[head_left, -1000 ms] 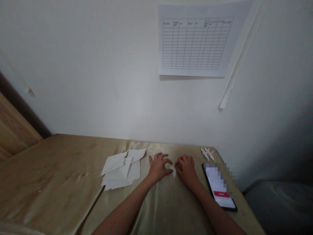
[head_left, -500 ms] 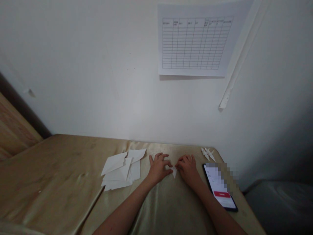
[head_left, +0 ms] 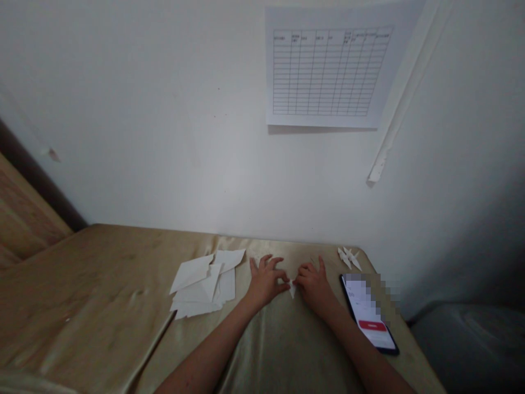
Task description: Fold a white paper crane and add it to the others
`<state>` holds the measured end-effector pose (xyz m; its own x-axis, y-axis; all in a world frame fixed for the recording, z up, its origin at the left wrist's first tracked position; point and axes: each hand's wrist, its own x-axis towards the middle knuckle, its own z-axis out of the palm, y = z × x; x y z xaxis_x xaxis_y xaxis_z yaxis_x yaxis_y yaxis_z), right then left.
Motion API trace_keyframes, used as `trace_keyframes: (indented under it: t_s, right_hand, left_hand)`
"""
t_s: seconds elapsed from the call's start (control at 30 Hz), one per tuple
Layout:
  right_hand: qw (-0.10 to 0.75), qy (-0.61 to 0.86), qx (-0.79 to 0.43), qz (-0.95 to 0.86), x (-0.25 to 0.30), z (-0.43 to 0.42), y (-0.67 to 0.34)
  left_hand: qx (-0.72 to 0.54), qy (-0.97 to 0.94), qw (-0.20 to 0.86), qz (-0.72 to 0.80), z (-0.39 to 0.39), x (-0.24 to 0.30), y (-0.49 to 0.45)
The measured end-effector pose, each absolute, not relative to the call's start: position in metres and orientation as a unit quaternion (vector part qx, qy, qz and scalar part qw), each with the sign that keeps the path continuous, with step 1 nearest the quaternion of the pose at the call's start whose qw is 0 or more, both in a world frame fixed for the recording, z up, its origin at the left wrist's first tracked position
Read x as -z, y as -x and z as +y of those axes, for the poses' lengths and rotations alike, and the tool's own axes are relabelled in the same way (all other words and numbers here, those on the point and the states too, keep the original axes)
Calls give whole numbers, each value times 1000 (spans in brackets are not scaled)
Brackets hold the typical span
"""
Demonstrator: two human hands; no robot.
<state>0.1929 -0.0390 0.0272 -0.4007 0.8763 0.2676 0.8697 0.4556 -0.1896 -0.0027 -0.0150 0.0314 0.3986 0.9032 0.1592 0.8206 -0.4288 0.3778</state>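
Note:
A small piece of folded white paper [head_left: 292, 289] with a point toward me is pinched between my two hands, just above or on the cloth. My left hand [head_left: 267, 282] grips its left side with thumb and index finger, the other fingers spread. On its right side my right hand [head_left: 313, 284] closes thumb and fingertips, with one finger raised. The paper's upper part is partly covered by the fingertips. Off to the left lies a loose stack of white paper sheets [head_left: 197, 275]. Small folded paper figures [head_left: 349, 258] with pointed ends sit at the far right corner.
A phone [head_left: 371, 334] with a lit screen lies right of my right forearm. Shiny gold cloth [head_left: 102, 284] covers the table, which meets a white wall [head_left: 164, 137]. A printed table sheet [head_left: 328, 71] hangs there. A grey object [head_left: 471, 339] stands beyond the right edge.
One finger of my right hand has lifted and straightened upward, away from the others. Both hands keep their place at the small folded paper.

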Motion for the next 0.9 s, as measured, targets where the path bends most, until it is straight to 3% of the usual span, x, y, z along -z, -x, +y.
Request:
trace_keyframes:
  t_s: [0.3,0.67,0.9]
  right_hand:
    - [211,581,-104,-779,-25,-37,-197]
    - [226,605,-87,-758,-20,-39,-195]
    - [188,581,-39,-791,-27,-41,-193]
  left_hand:
    - [-173,-835,106,511,-16,-28,4]
    - [-168,-833,121,512,-13,-25,4]
    - [-169,-837,120,507,-15,-28,3]
